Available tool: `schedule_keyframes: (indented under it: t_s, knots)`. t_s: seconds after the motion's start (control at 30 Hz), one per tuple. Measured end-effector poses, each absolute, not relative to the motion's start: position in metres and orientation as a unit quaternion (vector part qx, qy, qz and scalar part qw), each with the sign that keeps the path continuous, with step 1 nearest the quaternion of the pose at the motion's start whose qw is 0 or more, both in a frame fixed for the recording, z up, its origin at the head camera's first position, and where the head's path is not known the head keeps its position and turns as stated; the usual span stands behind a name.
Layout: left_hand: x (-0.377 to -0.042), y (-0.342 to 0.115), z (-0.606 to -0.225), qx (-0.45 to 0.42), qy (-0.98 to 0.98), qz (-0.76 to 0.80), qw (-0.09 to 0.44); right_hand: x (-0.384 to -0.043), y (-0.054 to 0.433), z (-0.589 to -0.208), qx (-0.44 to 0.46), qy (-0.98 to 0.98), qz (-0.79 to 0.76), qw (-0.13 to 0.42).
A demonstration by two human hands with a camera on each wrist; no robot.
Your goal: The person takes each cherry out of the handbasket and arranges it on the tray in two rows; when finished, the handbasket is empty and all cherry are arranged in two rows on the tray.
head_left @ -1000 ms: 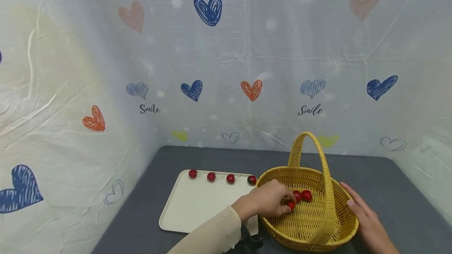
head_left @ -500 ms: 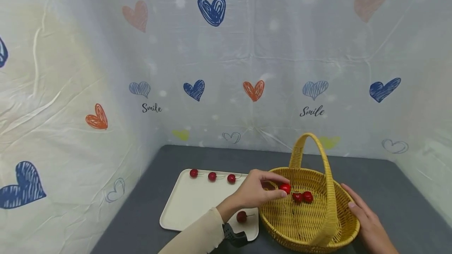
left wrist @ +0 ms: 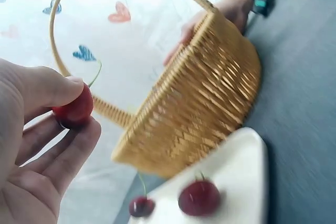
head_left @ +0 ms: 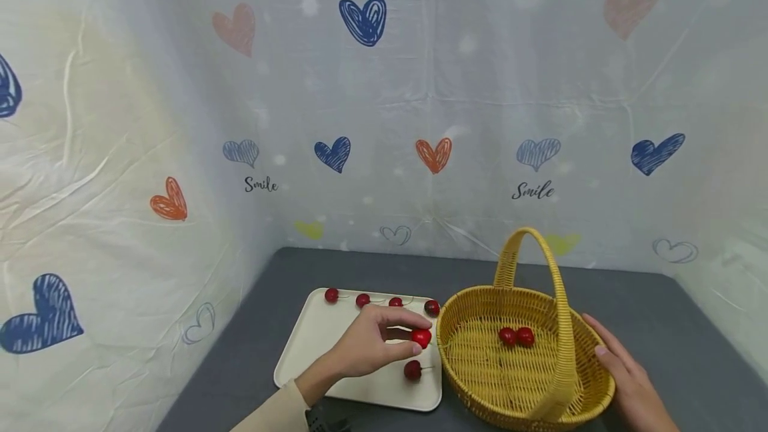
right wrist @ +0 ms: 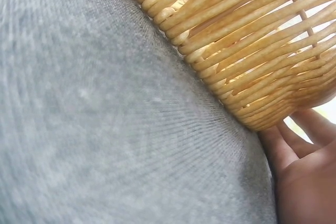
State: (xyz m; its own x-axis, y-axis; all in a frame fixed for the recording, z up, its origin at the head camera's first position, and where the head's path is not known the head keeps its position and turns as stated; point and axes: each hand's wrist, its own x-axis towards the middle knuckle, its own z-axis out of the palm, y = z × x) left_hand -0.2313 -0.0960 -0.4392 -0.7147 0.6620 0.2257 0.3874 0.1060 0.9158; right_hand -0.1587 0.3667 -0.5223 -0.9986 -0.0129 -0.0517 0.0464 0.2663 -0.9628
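My left hand (head_left: pixel 375 342) pinches a red cherry (head_left: pixel 421 337) between thumb and fingertips, above the right part of the cream tray (head_left: pixel 336 352). In the left wrist view the held cherry (left wrist: pixel 75 109) has a green stem pointing up. Several dark red cherries lie on the tray: a row along its far edge and one cherry (head_left: pixel 413 370) nearer its front right. To the right stands a yellow wicker basket (head_left: pixel 480 385) with two cherries (head_left: pixel 517 337) inside. My right hand (head_left: pixel 630 379) rests against the basket's right side, fingers fairly straight; the right wrist view shows it beside the weave (right wrist: pixel 247 72).
The basket's tall arched handle (head_left: pixel 561 312) rises over its middle. Tray and basket stand close together on a dark grey table (head_left: pixel 222 372). A pale curtain (head_left: pixel 372 99) with printed hearts hangs behind and at the sides.
My left hand has picked a cherry out of the basket and carried it left over the tray. Two cherries stay in the basket. My right hand keeps its place on the basket.
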Motion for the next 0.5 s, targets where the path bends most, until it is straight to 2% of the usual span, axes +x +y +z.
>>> schedule_keyframes:
  t_s: [0.3, 0.5]
  knots:
    - [-0.218, -0.152, -0.467, 0.296, 0.749, 0.585, 0.099, -0.158, 0.369, -0.524, -0.001, 0.793, -0.609, 0.026]
    - [-0.218, -0.173, -0.488, 0.270, 0.767, 0.578, 0.077, -0.159, 0.366, -0.523, 0.000, 0.798, -0.602, 0.022]
